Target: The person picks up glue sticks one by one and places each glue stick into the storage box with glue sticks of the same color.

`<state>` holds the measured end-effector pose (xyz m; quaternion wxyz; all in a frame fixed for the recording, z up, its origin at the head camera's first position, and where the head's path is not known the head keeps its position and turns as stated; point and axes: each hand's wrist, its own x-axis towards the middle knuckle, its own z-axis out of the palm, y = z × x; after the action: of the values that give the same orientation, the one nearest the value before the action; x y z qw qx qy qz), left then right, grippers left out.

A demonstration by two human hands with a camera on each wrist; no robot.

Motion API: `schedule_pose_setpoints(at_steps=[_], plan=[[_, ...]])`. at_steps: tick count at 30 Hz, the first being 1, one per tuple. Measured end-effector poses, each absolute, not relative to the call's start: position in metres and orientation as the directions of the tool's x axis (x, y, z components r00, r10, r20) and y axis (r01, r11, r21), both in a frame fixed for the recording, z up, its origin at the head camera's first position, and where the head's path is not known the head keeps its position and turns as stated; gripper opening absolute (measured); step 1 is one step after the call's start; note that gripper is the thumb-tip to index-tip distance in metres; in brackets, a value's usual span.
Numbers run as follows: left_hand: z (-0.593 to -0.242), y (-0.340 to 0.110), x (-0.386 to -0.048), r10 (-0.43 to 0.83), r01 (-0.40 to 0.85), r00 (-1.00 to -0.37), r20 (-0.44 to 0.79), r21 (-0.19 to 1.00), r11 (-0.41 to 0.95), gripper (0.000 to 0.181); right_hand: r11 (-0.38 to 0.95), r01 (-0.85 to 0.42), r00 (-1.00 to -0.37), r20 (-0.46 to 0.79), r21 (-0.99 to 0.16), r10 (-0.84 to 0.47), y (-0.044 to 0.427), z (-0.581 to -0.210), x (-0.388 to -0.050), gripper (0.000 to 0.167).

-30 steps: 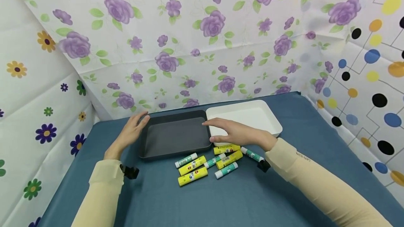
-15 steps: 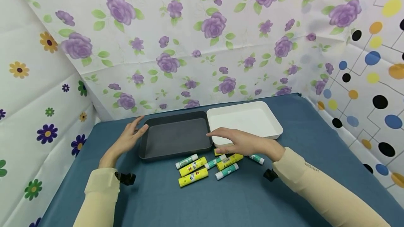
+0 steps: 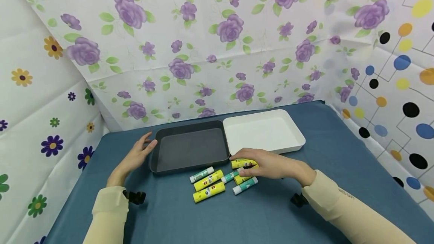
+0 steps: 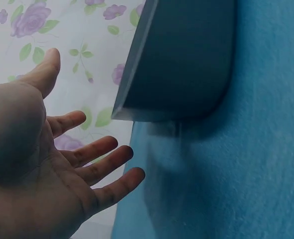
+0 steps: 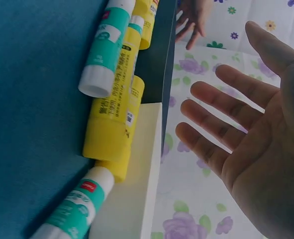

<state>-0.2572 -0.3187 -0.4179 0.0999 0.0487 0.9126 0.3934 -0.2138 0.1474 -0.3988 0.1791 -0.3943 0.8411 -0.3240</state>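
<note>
Several glue sticks lie in a loose group before two trays; some are yellow, like this yellow glue stick (image 3: 208,192), others green and white, like this green glue stick (image 3: 245,185). Over the right part of the group hovers my right hand (image 3: 271,165), fingers spread and holding nothing; it hides part of the glue sticks in the head view. In the right wrist view a gap shows between the fingers and a yellow glue stick (image 5: 112,99). My left hand (image 3: 133,158) hangs beside the left end of the dark grey tray (image 3: 190,146), its fingers apart and grasping nothing.
The white tray (image 3: 264,131) stands against the right end of the dark tray. Both rest on a blue cloth-covered table (image 3: 190,221). A flowered curtain (image 3: 210,48) hangs behind, with patterned sheets at both sides.
My right hand has moved toward me and slightly right, from over the trays to above the glue sticks. The left hand has drawn back a little. Trays and glue sticks stay put.
</note>
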Motion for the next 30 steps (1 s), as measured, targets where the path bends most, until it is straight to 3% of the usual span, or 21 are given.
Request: schedule_pose_setpoints(at_steps=[12, 23, 30], plan=[[-0.43, -0.326, -0.258, 0.163, -0.021, -0.972, -0.169, 0.753, 0.657, 0.085, 0.489, -0.545, -0.625, -0.059, -0.681, -0.778, 0.15, -0.41, -0.202, 0.05], [-0.434, -0.324, -0.258, 0.143, -0.065, -0.97, -0.194, 0.781, 0.621, 0.093, 0.515, -0.502, -0.634, -0.109, -0.695, -0.766, 0.15, -0.419, -0.193, 0.056], [-0.438, -0.327, -0.256, 0.164, -0.089, -0.961, -0.224, 0.808, 0.583, 0.084, 0.529, -0.533, -0.651, -0.08, -0.66, -0.755, 0.151, -0.42, -0.191, 0.043]])
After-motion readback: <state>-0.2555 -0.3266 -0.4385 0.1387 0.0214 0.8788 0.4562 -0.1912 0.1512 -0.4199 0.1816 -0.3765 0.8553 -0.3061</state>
